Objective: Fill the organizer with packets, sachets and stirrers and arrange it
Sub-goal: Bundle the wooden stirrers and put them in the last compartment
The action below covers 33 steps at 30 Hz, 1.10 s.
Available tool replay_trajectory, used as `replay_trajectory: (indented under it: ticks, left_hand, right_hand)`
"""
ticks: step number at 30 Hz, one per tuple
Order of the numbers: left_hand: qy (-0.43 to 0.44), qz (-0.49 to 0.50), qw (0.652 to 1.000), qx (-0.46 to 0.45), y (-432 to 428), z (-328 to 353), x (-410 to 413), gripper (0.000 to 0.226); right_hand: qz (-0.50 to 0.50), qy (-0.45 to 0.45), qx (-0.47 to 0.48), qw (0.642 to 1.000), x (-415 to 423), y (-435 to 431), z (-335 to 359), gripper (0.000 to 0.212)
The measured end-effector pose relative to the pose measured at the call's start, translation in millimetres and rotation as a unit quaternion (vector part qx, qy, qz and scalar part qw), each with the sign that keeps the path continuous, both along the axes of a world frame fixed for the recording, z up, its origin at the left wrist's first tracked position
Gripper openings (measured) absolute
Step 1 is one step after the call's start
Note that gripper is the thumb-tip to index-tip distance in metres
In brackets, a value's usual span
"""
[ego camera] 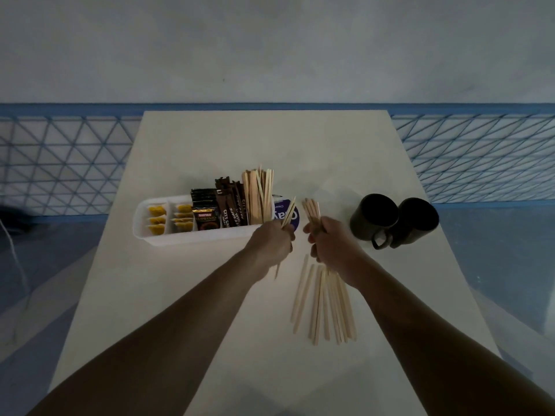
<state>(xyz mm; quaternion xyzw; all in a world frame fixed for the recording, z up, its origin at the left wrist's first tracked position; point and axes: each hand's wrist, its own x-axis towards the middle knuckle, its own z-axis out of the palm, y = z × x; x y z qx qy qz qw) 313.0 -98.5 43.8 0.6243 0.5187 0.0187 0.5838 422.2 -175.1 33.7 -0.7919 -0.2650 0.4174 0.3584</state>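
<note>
Two forearms (168,340) reach across the white table (240,139). Loose stirrers (322,301) lie fanned on it, nearer the camera than the right hand's fingers. The left hand (271,246) has its fingers curled round a thin pair of stirrers (289,213), which pokes out above and below the fist. The right hand (333,244) grips a small bundle (312,210) the same way. Just beyond the left fingers sits the white organizer (180,237), holding upright stirrers (258,196), brown coffee sachets (231,205) and yellow packets (157,219). To the right of the right fingers, apart from them, stand two black mugs (396,222), touching.
</note>
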Motion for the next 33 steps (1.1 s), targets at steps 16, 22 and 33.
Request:
replay_trajectory:
  ticks: [16,22,33]
  left_hand:
    - [-0.184,0.225,0.952,0.097,72.1,20.6,-10.9,0.018]
    - [-0.163,0.266,0.943,0.117,80.2,8.6,-9.5,0.01]
    - [-0.083,0.234,0.956,0.156,69.7,-19.0,-6.7,0.013]
  right_hand:
    - [-0.092,0.08,0.169,0.978,-12.9,103.0,21.7,0.022]
    - [-0.109,0.101,0.182,0.972,-19.5,115.7,7.1,0.024]
    - [-0.044,0.024,0.145,0.988,-26.2,106.8,-19.7,0.025]
